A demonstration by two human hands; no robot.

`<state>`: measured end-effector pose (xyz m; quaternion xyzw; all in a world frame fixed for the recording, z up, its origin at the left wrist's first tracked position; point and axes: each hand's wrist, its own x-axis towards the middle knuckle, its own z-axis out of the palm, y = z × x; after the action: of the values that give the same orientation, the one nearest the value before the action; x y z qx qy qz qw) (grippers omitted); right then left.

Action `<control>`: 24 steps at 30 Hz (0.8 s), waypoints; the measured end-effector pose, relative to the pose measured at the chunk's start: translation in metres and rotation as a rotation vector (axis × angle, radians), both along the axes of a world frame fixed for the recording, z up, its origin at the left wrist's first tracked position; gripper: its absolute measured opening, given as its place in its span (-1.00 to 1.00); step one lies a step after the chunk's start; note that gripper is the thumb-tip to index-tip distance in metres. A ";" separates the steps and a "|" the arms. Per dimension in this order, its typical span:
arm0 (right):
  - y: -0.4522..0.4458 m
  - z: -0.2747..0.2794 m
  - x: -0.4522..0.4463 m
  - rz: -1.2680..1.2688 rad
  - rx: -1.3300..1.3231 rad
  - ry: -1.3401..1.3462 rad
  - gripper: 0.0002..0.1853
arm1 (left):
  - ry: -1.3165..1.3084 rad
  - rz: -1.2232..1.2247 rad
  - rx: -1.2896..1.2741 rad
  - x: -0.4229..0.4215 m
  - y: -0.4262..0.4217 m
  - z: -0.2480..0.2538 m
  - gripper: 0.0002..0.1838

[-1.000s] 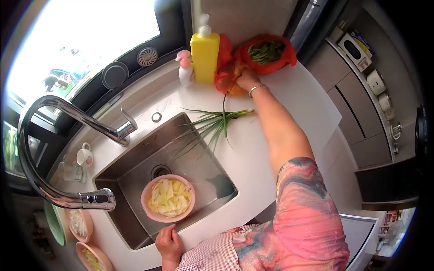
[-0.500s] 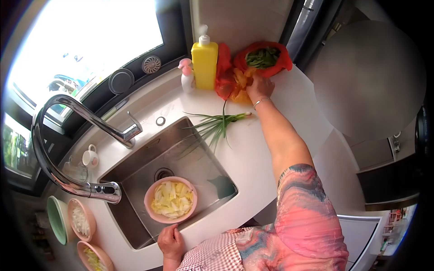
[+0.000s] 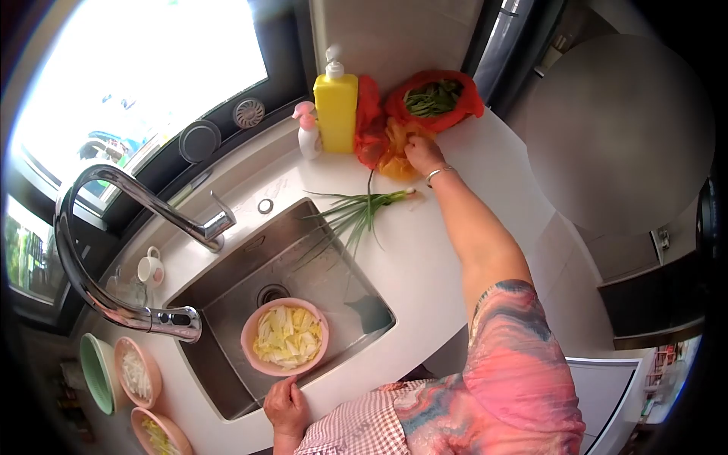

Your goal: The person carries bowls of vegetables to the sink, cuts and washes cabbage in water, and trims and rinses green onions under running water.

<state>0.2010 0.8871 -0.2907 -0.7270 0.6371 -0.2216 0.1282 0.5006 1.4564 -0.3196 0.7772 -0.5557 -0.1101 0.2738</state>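
My right hand (image 3: 425, 155) reaches far out over the counter, its fingers closed on an orange plastic bag (image 3: 395, 168). What that bag holds is hidden. Just behind it, a red plastic bag (image 3: 472, 102) lies open around green leafy vegetables (image 3: 432, 98). Spring onions (image 3: 364, 206) lie nearer me, white ends on the counter and green tops hanging over the sink. My left hand (image 3: 287, 407) rests at the sink's front edge with its fingers curled in, nothing visible in them. Close beside it, in the sink, sits a pink bowl (image 3: 246, 350) of cut cabbage (image 3: 287, 337).
A chrome faucet (image 3: 114, 299) arches over the left of the steel sink (image 3: 334, 303). By the window stand a yellow pump bottle (image 3: 336, 114), a pink-topped spray bottle (image 3: 309, 140) and a white cup (image 3: 151, 269). Several bowls, one a green basin (image 3: 95, 371), stand at left.
My right hand has shifted slightly left along the orange bag, and its fingers are now drawn together on it. My left hand stays in place. The view has turned a little.
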 end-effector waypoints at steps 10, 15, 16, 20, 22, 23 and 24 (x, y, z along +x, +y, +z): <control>0.092 0.033 -0.003 -0.017 -0.534 -0.247 -0.62 | 0.029 -0.014 -0.077 0.001 0.001 0.003 -0.83; 0.197 0.010 -0.017 0.082 -0.339 -0.319 -0.54 | 0.375 0.048 -0.045 0.013 -0.001 0.017 -0.84; 0.216 0.005 -0.019 0.129 -0.309 -0.212 -0.49 | 0.434 0.034 -0.093 0.025 -0.003 0.008 -0.83; 0.265 -0.029 -0.016 0.195 -0.115 0.060 -0.21 | 0.281 0.055 0.067 0.067 -0.030 0.006 -0.70; 0.285 -0.022 0.002 0.148 -0.026 0.230 -0.12 | 0.133 0.020 0.138 0.084 -0.053 -0.020 -0.59; 0.290 -0.019 0.009 0.111 0.011 0.317 -0.07 | 0.102 0.016 0.209 0.088 -0.066 -0.027 -0.50; 0.291 -0.021 0.014 0.097 0.022 0.319 -0.05 | 0.092 -0.020 0.287 0.093 -0.080 -0.036 -0.43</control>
<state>0.2147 1.1778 -0.3112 -0.7816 0.6157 -0.0898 0.0441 0.5938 1.3768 -0.3558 0.7971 -0.5288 -0.2264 0.1840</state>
